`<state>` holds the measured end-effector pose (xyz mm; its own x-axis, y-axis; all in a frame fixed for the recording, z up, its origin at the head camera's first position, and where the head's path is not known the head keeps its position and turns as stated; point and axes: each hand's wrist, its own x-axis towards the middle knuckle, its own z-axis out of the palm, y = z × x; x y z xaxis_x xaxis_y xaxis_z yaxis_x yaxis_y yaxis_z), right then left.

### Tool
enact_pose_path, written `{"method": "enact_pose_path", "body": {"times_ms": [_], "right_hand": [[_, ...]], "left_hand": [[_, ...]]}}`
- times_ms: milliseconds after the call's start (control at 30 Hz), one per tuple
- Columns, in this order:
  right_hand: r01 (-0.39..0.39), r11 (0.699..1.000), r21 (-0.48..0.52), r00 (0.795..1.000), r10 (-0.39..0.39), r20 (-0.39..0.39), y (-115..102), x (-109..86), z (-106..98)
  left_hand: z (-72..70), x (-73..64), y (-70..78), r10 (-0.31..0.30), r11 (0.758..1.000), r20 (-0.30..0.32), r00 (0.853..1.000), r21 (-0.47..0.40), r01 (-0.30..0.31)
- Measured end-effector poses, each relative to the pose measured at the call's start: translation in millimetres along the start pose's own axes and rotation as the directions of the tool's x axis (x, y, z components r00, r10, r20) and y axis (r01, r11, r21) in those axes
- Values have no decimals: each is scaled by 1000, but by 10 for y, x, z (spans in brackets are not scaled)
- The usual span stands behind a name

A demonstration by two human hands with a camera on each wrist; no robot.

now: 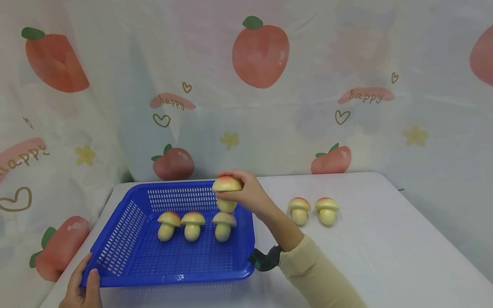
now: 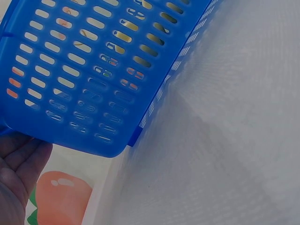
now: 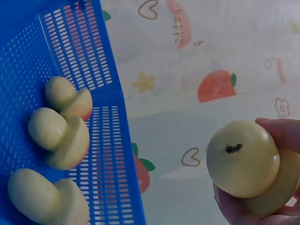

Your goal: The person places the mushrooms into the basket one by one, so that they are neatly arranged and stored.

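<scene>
My right hand (image 1: 246, 191) grips a toy mushroom (image 1: 226, 185) by its cap, above the right back part of a blue plastic basket (image 1: 169, 280). In the right wrist view the stem end of that mushroom (image 3: 243, 159) faces the camera, with a dark mark on it. Three more mushrooms lie in the basket: a left one (image 1: 166, 226), a middle one (image 1: 192, 226) and a right one (image 1: 222, 226). At the basket's front left corner, my left hand (image 1: 82, 286) holds the rim between thumb and fingers.
Two mushrooms, one (image 1: 299, 210) beside the other (image 1: 327, 211), lie on the white table (image 1: 369, 248) to the right of the basket. A fruit-print cloth (image 1: 292, 128) hangs behind the table and along its left side.
</scene>
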<state>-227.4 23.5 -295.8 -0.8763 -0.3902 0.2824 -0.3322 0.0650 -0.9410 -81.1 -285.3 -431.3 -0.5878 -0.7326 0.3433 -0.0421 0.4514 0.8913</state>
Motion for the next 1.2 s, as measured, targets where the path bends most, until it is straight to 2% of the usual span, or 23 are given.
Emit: {"method": "enact_pose_path", "body": {"times_ms": [200,400,767,867,933,1033,1200], "right_hand": [[-35,999,25,999,35,12,27,62,133],[-19,999,37,1000,18,22,3,133,294],[-45,999,15,998,45,39,113,203,455],[-48,999,10,998,48,28,150,236,518],[-49,999,-4,999,49,14,170,250,563],[-50,996,-78,998,48,-27,196,261,623],[-38,980,-193,997,23,-75,216,287,701]], "left_hand": [[1,-3,7,0,1000,-6,1000,-10,0],[-5,3,9,-2,1000,-12,1000,14,2],[23,15,-5,58,998,-51,997,-1,-58],[18,11,3,40,999,-37,999,5,-40],[14,5,9,21,1000,-17,1000,15,-21],[6,1,6,6,1000,8,1000,28,-6],[3,5,12,5,1000,3,1000,24,-5]]}}
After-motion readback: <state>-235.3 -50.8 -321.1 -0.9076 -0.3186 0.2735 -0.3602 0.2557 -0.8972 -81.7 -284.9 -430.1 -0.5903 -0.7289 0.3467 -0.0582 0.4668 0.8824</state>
